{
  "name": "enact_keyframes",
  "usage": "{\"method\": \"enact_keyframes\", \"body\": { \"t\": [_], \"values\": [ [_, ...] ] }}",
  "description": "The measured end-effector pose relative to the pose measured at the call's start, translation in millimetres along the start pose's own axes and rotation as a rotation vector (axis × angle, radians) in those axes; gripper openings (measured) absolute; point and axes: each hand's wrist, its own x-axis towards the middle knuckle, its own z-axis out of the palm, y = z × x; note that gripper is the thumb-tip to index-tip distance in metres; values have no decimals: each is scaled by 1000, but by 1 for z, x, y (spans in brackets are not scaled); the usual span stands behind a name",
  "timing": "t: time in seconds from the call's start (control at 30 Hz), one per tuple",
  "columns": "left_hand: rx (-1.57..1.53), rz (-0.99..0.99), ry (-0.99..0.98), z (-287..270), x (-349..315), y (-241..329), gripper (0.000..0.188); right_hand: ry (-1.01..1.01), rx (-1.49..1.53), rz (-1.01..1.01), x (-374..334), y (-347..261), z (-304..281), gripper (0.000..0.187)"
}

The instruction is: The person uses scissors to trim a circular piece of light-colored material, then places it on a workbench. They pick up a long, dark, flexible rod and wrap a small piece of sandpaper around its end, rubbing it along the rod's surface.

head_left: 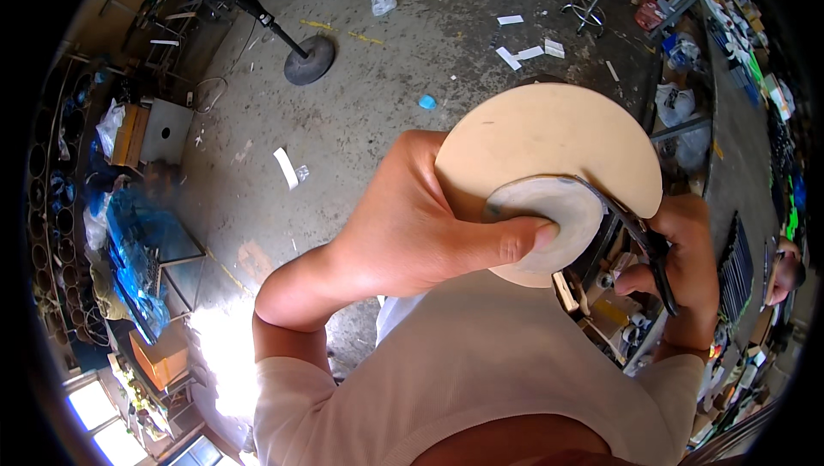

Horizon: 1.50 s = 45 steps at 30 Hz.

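Note:
My left hand [403, 230] grips a large tan disc [541, 127] of thin sheet material, held up in front of my chest. Its thumb presses a smaller, greyish round piece [573, 213] flat against the sheet. On the right side the sheet is cut open along the small round's edge. Dark-handled scissors [645, 239] meet the sheet there, one blade following the curve. My right hand [693, 251] is closed around their handles, thumb bent inward. The sheet hides the left fingers beneath it and part of the blades.
A pedestal fan with a round base [309, 60] stands at the far left. White strips [519, 54], a clear plastic bag [383, 2] and a blue scrap [427, 102] lie on the concrete floor. A cluttered workbench [740, 153] runs along the right; blue plastic wrap [137, 247] hangs at left.

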Motion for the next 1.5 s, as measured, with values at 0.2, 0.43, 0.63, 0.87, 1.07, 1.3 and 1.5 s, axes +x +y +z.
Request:
{"method": "enact_keyframes", "body": {
  "t": [0.2,0.43,0.63,0.87,1.07,1.3,1.5],
  "values": [
    [45,-55,-48,-3,3,2,32,-67,41,-10,7,-2,-6,70],
    [53,-54,-24,3,2,3,26,-91,60,-140,11,-2,-6,80],
    [86,-95,-40,1,4,3,24,-126,211,-135,9,5,-2,90],
    [39,-59,-58,3,3,1,25,-123,154,-131,-4,19,0,84],
    [-19,-92,-62,5,2,2,27,-114,189,23,-2,4,1,77],
    [-1,-98,-59,5,0,3,27,-138,141,-58,-3,3,-2,80],
    [24,-98,-65,4,-1,1,26,-108,59,-42,-7,-1,-5,79]
  ]
}}
